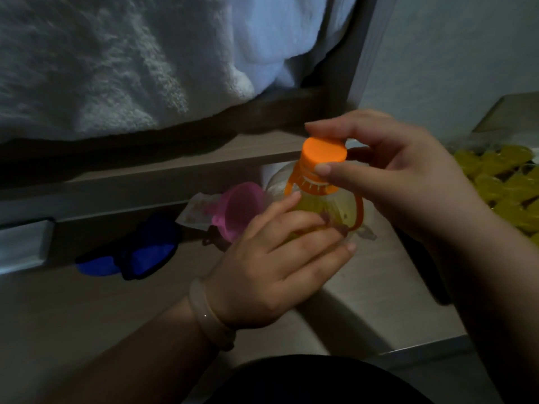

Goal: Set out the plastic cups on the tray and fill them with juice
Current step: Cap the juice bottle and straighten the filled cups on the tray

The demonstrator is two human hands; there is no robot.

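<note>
Spillage threatens if the bottle point(319, 205) jerks as the cap point(323, 154) twists free, right hand point(402, 182) pinching it on top, left hand point(274, 258) curled round its shoulder.

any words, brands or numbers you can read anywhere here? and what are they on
No text here can be read.
On the bottle: reddish marks by the left hand's fingers, too blurred to read.
On the orange cap: plain, no print.
On the paper behind the pink cup: faint print, too blurred.
On the yellow packets: nothing readable.
</note>
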